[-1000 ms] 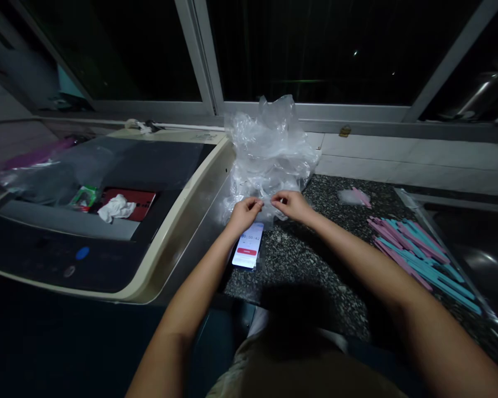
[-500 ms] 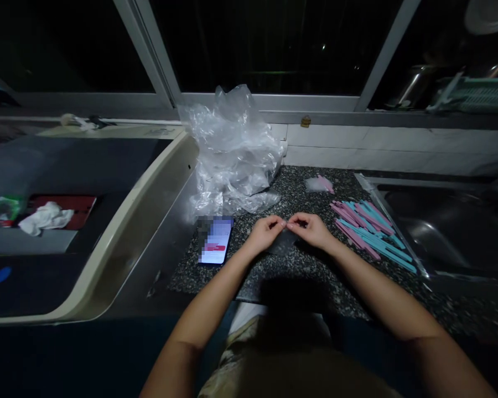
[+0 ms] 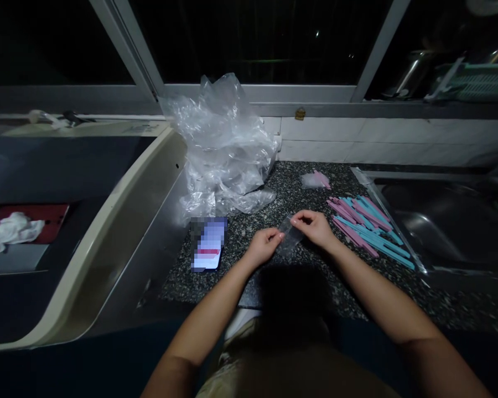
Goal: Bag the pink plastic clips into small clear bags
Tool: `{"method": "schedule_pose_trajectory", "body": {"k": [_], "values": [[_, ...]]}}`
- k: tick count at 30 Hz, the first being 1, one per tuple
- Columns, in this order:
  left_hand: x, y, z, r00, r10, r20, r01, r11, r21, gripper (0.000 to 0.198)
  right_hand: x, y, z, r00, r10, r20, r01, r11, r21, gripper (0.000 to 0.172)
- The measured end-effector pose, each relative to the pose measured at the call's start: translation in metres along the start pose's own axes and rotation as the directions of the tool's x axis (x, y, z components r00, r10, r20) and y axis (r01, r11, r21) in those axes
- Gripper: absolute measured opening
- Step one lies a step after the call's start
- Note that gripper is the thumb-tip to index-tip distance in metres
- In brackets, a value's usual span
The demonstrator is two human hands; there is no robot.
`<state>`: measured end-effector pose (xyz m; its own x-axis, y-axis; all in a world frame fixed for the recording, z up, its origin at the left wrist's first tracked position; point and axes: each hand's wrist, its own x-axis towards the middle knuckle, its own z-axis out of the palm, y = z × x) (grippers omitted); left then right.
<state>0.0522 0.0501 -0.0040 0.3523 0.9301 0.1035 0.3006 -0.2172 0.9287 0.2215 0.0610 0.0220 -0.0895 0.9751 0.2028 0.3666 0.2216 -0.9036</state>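
A small clear plastic sleeve (image 3: 289, 237) is held between both hands over the dark speckled counter (image 3: 307, 276). My left hand (image 3: 263, 246) pinches its lower left end. My right hand (image 3: 314, 228) pinches its upper right end. A heap of crumpled clear plastic bags (image 3: 222, 146) sits behind, against the window sill. To the right lies a pile of pink and blue sticks (image 3: 367, 221). A lit phone (image 3: 208, 243) lies flat on the counter left of my left hand.
A washing machine lid (image 3: 108, 221) fills the left side, with a white cloth (image 3: 8, 231) on a red item. A steel sink (image 3: 444, 221) is at right. A small bag with pink sticks (image 3: 314, 179) lies near the back wall.
My hands came away from the plastic heap toward me with one small sleeve. They now stand slightly apart, the sleeve stretched between them. The view has turned to the right.
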Motion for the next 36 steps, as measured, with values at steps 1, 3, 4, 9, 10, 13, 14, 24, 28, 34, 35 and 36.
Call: {"method": "schedule_pose_trajectory", "body": {"k": [1, 3, 4, 9, 10, 13, 14, 24, 28, 34, 35, 36], "values": [[0.001, 0.0, 0.001, 1.0, -0.009, 0.017, 0.01, 1.0, -0.003, 0.024, 0.001, 0.002, 0.0, 1.0, 0.005, -0.011, -0.005, 1.0, 0.0, 0.023], [0.002, 0.001, 0.002, 0.999, -0.037, 0.041, 0.037, 0.999, -0.016, 0.024, 0.002, 0.004, -0.001, 1.0, 0.016, -0.025, -0.016, 1.0, 0.007, 0.023], [0.003, 0.0, 0.003, 0.998, -0.048, 0.048, 0.049, 0.999, -0.023, 0.023, 0.002, 0.005, -0.002, 0.999, 0.023, -0.029, -0.022, 1.0, 0.012, 0.024], [0.003, -0.003, 0.007, 0.994, -0.073, 0.088, 0.079, 0.994, -0.071, 0.024, 0.0, 0.001, -0.005, 0.998, 0.051, -0.021, -0.052, 0.998, -0.019, 0.024], [0.002, -0.003, 0.007, 0.992, -0.084, 0.097, 0.092, 0.993, -0.075, 0.024, -0.001, -0.001, -0.005, 0.999, 0.05, -0.01, -0.05, 0.998, -0.031, 0.024], [0.002, -0.003, 0.006, 0.996, -0.078, 0.031, 0.081, 0.994, -0.079, 0.02, -0.005, -0.004, -0.006, 0.998, 0.035, 0.051, -0.032, 0.998, -0.053, 0.024], [0.003, -0.002, 0.005, 0.998, -0.056, -0.021, 0.054, 0.995, -0.079, 0.02, -0.007, -0.004, -0.005, 0.996, 0.034, 0.077, -0.03, 0.998, -0.055, 0.025], [0.004, -0.003, -0.007, 0.943, 0.286, -0.168, -0.276, 0.958, 0.084, 0.022, -0.014, -0.005, 0.014, 0.982, 0.056, 0.183, -0.055, 0.998, -0.011, 0.024], [0.001, -0.003, -0.009, 0.932, 0.29, -0.217, -0.268, 0.955, 0.126, 0.023, -0.015, -0.006, 0.014, 0.987, 0.051, 0.15, -0.049, 0.999, -0.015, 0.022], [0.001, -0.005, -0.009, 0.937, 0.289, -0.198, -0.275, 0.957, 0.095, 0.022, -0.015, -0.006, 0.012, 0.989, 0.028, 0.146, -0.022, 0.999, -0.043, 0.02], [0.001, -0.006, -0.009, 0.942, 0.275, -0.194, -0.264, 0.961, 0.082, 0.021, -0.016, -0.006, 0.012, 0.988, 0.03, 0.151, -0.023, 0.999, -0.046, 0.02], [0.001, -0.006, -0.009, 0.947, 0.261, -0.189, -0.252, 0.965, 0.068, 0.019, -0.016, -0.006, 0.012, 0.987, 0.029, 0.157, -0.022, 0.999, -0.048, 0.021]]}}
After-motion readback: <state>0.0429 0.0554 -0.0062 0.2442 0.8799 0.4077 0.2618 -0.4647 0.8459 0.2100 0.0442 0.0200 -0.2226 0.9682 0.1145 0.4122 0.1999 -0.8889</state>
